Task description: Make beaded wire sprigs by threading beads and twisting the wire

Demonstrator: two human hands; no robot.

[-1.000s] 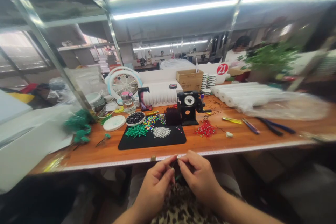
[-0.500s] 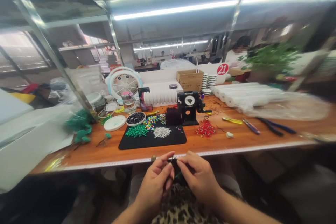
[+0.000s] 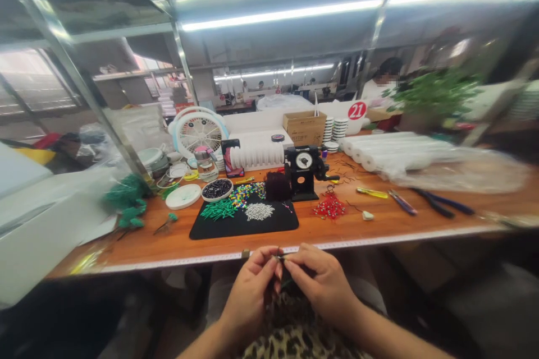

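Note:
Close together in front of the table's edge, my two hands pinch a thin dark cord point(image 3: 280, 257). My left hand point(image 3: 254, 281) is closed on its left part, thumb against the fingers. My right hand point(image 3: 319, 276) grips the other side between thumb and forefinger. A bit of green shows below the fingers; what it is cannot be made out. Beyond the hands, a black mat point(image 3: 244, 229) bears green tube-like pieces point(image 3: 218, 209), silver beads point(image 3: 259, 212) and multicoloured beads point(image 3: 246, 193). A white dish of black beads point(image 3: 217, 188) stands at the mat's back left.
A black hand-cranked winder point(image 3: 304, 171) stands behind the mat. Right of it lie red beaded pieces point(image 3: 330, 207), a yellow cutter point(image 3: 372, 193) and pliers point(image 3: 446, 203). White rolls point(image 3: 379, 148), a fan point(image 3: 200, 133) and a white lid point(image 3: 183, 196) are farther back. A person point(image 3: 381, 87) sits beyond.
The fingers of my left hand have shifted slightly downward, and the cord between the hands has changed angle. Both hands keep their pinch. The things on the table are unchanged.

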